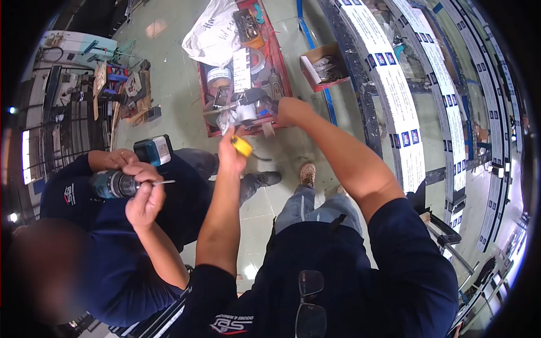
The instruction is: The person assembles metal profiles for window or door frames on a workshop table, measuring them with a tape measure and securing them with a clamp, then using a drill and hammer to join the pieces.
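My left hand [232,152] is closed round a yellow tape measure [242,146], just in front of a red tool cart. My right hand [293,111] reaches over the cart's right edge, its fingers closed on a long dark tool [246,100]. That tool lies crosswise above the cart's contents; its exact kind is blurred. Inside the red cart [280,48] are a white bag [208,31], a roll of tape [257,61], a white-labelled box [242,70], an orange-sided container [248,28] and a round tub [219,77].
At my left a co-worker holds a teal cordless drill [112,185], fingers at its bit. A cardboard box [324,67] stands on the floor right of the cart. Long label-wrapped profiles [394,90] lie on racks to the right. A cluttered wooden stand [132,87] is at far left.
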The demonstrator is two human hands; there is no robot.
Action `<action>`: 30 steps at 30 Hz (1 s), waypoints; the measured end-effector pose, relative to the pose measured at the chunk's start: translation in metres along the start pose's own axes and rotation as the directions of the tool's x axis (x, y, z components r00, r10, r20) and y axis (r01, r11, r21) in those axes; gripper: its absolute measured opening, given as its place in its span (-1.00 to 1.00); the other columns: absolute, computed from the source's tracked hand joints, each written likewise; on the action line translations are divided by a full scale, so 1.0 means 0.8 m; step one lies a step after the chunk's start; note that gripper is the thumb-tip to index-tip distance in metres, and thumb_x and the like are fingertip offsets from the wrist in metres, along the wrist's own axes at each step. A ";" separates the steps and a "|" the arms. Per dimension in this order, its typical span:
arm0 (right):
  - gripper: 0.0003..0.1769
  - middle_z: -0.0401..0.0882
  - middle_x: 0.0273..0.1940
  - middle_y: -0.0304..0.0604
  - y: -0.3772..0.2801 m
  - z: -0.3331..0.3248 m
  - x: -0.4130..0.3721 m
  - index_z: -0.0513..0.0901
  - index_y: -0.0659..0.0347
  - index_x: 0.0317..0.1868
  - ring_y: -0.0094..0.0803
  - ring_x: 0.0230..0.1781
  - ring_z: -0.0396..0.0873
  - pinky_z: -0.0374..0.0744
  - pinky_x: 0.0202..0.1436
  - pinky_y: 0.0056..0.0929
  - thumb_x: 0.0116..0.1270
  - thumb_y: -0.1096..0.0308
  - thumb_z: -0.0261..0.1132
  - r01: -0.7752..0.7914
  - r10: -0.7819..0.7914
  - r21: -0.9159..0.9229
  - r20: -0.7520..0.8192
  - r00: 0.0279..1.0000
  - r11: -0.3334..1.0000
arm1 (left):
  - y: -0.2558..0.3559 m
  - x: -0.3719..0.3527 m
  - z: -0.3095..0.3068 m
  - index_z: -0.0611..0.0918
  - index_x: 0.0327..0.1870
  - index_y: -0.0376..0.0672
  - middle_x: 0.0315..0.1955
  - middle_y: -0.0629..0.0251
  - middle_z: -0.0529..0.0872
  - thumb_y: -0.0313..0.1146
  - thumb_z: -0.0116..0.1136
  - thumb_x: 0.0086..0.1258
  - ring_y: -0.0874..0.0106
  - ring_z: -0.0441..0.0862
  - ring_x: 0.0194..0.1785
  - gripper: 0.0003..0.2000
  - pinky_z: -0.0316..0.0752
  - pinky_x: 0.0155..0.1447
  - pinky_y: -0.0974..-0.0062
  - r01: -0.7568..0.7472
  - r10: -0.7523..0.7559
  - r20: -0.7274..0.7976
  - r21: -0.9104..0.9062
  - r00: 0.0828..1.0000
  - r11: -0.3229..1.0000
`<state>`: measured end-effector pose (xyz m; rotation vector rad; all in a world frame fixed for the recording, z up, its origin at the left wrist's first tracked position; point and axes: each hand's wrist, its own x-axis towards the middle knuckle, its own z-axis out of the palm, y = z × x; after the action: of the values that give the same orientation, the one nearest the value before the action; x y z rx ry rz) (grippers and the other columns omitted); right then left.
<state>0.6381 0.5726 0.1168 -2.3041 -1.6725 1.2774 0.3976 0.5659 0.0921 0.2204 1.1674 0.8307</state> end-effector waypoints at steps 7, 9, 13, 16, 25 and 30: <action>-0.72 0.51 -0.61 -0.17 0.012 -0.033 0.020 0.63 0.23 -0.55 -0.42 -0.72 0.41 0.30 -0.70 -0.31 0.30 0.28 0.33 -0.072 -0.034 0.216 0.449 0.893 0.974 | 0.049 0.094 0.054 0.59 -0.08 -0.14 -0.32 0.26 0.70 -0.17 0.18 0.43 0.34 0.62 -0.34 -0.76 0.54 -0.27 0.26 -0.009 0.006 -0.041 -0.067 0.999 0.998; -0.75 0.50 -0.61 -0.19 0.033 -0.008 0.033 0.66 0.25 -0.46 -0.43 -0.73 0.41 0.31 -0.70 -0.32 0.32 0.27 0.34 -0.235 -0.020 0.384 0.555 0.832 0.893 | 0.063 0.100 0.059 0.57 -0.02 -0.14 -0.27 0.26 0.73 -0.19 0.20 0.42 0.39 0.60 -0.37 -0.74 0.55 -0.28 0.33 -0.077 0.077 0.068 0.002 0.995 0.997; -0.68 0.51 -0.63 -0.08 0.058 0.035 0.004 0.63 0.20 -0.57 -0.25 -0.63 0.55 0.48 -0.59 -0.10 0.32 0.24 0.30 -0.158 -0.148 0.658 0.385 0.911 0.736 | 0.092 0.120 0.054 0.58 0.05 -0.06 -0.13 0.16 0.74 -0.20 0.19 0.47 0.37 0.67 -0.31 -0.75 0.63 -0.28 0.39 -0.107 0.096 0.185 0.051 0.978 0.993; -0.76 0.52 -0.52 -0.27 0.076 0.075 -0.045 0.65 0.21 -0.09 -0.51 -0.61 0.45 0.41 -0.59 -0.41 0.38 0.22 0.33 -0.044 -0.270 0.807 0.248 0.930 0.589 | 0.101 0.082 0.062 0.56 0.24 -0.17 0.16 0.01 0.67 -0.28 0.04 0.54 0.38 0.70 -0.21 -0.67 0.64 -0.23 0.39 -0.105 0.097 0.378 0.001 0.921 0.994; -0.65 0.73 -0.29 -0.07 0.200 0.233 -0.348 0.65 0.17 -0.06 -0.25 -0.28 0.71 0.63 -0.14 -0.19 0.21 0.18 0.37 0.107 -0.179 0.781 0.006 0.984 0.616 | -0.045 -0.220 0.096 0.51 0.34 -0.26 -0.33 0.32 0.64 -0.42 0.23 0.36 0.58 0.53 -0.37 -0.50 0.44 -0.28 0.64 -0.471 -0.516 0.530 0.845 0.672 0.254; -0.66 0.68 -0.10 0.15 0.280 0.326 -0.529 0.61 0.21 -0.06 0.16 -0.01 0.62 0.56 0.08 0.00 0.17 0.25 0.30 -0.178 0.268 0.668 -0.034 0.963 0.723 | -0.194 -0.403 0.192 0.33 0.50 -0.14 -0.40 0.14 0.68 -0.35 0.31 0.25 0.20 0.68 -0.30 -0.27 0.57 -0.13 0.33 -0.856 -0.840 0.427 0.510 0.334 -0.081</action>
<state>0.6144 0.0284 0.0926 -2.0935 -0.7127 1.4170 0.5581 0.2792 0.3017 1.9657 0.0875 -0.7444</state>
